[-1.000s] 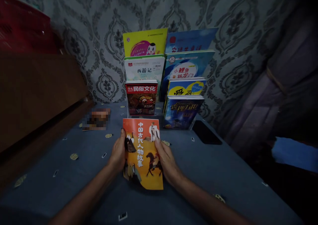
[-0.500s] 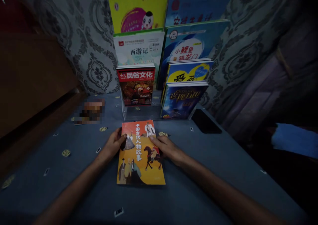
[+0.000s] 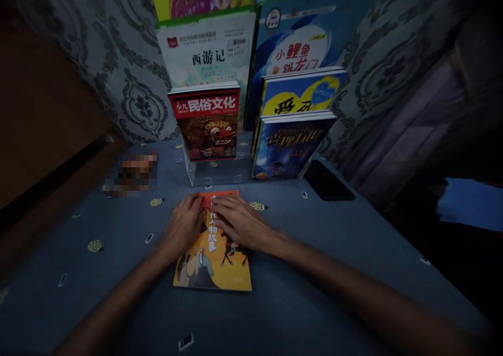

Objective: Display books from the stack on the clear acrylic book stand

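An orange picture book (image 3: 214, 261) lies flat on the blue patterned cloth (image 3: 298, 272) in front of me. My left hand (image 3: 183, 226) rests palm down on its upper left part, fingers stretched out. My right hand (image 3: 238, 220) lies flat across its upper right part, fingers spread toward the top edge. Both hands cover the top half of the cover. Just behind the book stands a clear tiered rack (image 3: 220, 170) with a red book (image 3: 206, 122) and a dark blue book (image 3: 288, 143) in its front row.
More books fill the rack's upper tiers: a white one (image 3: 206, 52) and a blue one (image 3: 298, 36). A black phone (image 3: 328, 180) lies right of the rack. A blurred small item (image 3: 131, 175) lies at the left. Patterned wallpaper stands behind, brown furniture at left, a curtain at right.
The book went from held up in both hands to lying flat on the cloth. Both hands slid onto its top half, palms down. The view moved closer to the rack.
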